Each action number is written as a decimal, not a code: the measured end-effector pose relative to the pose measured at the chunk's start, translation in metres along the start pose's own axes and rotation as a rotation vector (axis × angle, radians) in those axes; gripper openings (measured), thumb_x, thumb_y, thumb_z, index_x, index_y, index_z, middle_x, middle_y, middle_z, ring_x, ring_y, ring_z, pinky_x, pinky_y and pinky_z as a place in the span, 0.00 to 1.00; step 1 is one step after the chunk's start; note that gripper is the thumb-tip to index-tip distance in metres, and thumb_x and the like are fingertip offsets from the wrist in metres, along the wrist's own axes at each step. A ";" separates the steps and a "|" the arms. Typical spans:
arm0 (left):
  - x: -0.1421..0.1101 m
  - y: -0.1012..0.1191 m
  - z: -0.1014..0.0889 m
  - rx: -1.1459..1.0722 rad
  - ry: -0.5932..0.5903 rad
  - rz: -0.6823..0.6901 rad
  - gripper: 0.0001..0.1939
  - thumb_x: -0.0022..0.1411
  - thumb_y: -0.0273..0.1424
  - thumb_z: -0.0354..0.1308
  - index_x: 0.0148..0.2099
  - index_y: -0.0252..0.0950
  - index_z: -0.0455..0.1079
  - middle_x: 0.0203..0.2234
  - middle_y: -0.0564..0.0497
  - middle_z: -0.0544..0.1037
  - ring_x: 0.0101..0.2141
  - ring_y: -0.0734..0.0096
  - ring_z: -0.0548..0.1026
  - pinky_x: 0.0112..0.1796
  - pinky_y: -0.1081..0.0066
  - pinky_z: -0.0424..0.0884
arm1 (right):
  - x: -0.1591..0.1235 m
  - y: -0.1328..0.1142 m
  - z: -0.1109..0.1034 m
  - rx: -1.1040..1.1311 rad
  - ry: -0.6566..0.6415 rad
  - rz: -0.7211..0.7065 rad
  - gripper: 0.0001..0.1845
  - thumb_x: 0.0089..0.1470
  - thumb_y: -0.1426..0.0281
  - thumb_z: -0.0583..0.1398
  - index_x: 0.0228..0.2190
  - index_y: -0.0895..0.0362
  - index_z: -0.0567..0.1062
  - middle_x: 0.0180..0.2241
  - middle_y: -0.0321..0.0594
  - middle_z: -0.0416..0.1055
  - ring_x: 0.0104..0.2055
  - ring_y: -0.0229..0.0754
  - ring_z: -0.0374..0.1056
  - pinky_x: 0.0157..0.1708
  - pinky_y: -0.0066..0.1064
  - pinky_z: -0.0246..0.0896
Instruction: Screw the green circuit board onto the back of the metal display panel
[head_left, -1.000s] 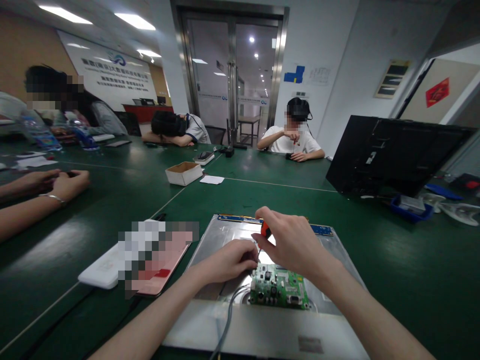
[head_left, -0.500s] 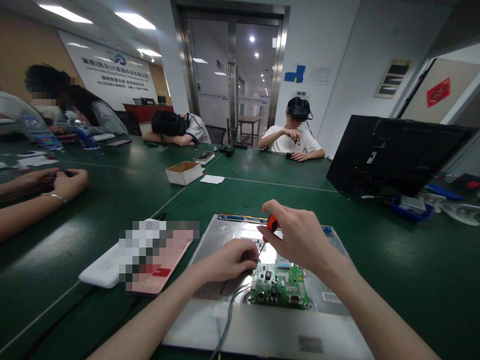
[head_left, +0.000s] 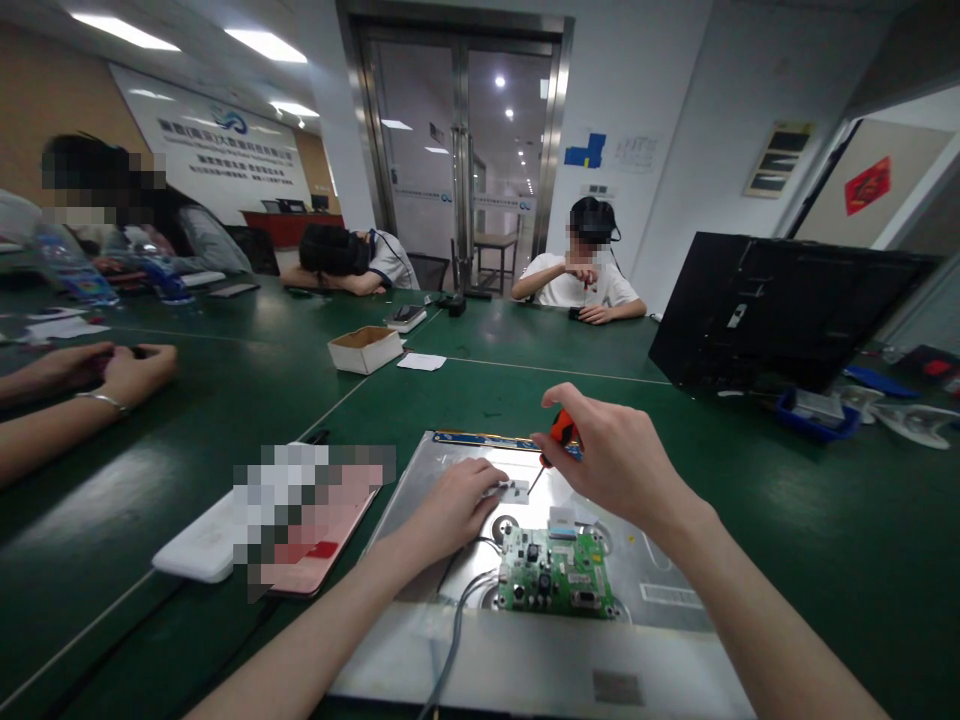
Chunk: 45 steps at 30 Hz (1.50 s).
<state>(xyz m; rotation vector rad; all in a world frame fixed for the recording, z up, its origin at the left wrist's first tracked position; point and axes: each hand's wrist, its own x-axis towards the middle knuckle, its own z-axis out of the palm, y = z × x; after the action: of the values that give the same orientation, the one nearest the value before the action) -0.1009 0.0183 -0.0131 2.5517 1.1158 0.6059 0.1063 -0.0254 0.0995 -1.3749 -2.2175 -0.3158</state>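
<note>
My right hand is closed around a screwdriver with a red-orange and black handle. Its thin shaft slants down to the left, the tip near a small pale label on the metal back of a display panel. My left hand rests over the panel's left part, fingers stretched toward that label and thumb apart; I cannot see anything held in it. Below both hands, a green circuit board lies on the panel. A grey cable runs from the board's left side toward me.
Left of the panel lie a white power bank and a pink phone, partly blurred out. Farther off stands a white box. At right are a black monitor and a blue tray. Co-workers sit around the green table.
The screwdriver has come away from the board's upper left corner, up and to the right with my right hand. My left hand has left that corner too, moving farther up the panel, fingers straighter.
</note>
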 end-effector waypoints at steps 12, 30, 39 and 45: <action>0.001 0.002 -0.003 0.050 -0.048 -0.029 0.07 0.61 0.23 0.52 0.33 0.35 0.70 0.33 0.48 0.74 0.34 0.64 0.71 0.37 0.67 0.66 | -0.005 -0.004 -0.005 -0.015 -0.007 -0.015 0.14 0.57 0.64 0.59 0.44 0.53 0.65 0.28 0.34 0.73 0.25 0.40 0.69 0.21 0.26 0.44; -0.013 0.036 -0.030 0.134 -0.172 0.009 0.21 0.49 0.12 0.52 0.42 0.37 0.69 0.39 0.50 0.74 0.39 0.62 0.71 0.38 0.67 0.65 | -0.021 0.003 -0.022 0.044 0.003 -0.036 0.16 0.58 0.63 0.60 0.46 0.52 0.65 0.26 0.32 0.72 0.23 0.38 0.67 0.23 0.27 0.55; -0.068 0.061 -0.006 -0.105 -0.169 -0.109 0.16 0.55 0.17 0.47 0.41 0.39 0.67 0.39 0.48 0.75 0.39 0.62 0.72 0.37 0.67 0.67 | -0.021 0.001 -0.026 0.049 0.019 -0.045 0.14 0.58 0.62 0.59 0.45 0.52 0.67 0.25 0.33 0.73 0.22 0.38 0.67 0.23 0.27 0.55; -0.079 0.062 0.017 -0.199 0.027 -0.243 0.10 0.61 0.23 0.46 0.40 0.40 0.66 0.34 0.48 0.76 0.34 0.61 0.74 0.36 0.68 0.68 | -0.022 -0.003 -0.027 0.063 0.007 -0.054 0.13 0.58 0.63 0.60 0.43 0.52 0.67 0.26 0.32 0.73 0.23 0.37 0.67 0.23 0.27 0.53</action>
<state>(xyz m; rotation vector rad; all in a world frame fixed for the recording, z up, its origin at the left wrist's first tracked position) -0.1021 -0.0833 -0.0219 2.2059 1.2807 0.6544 0.1193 -0.0560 0.1108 -1.2810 -2.2428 -0.2674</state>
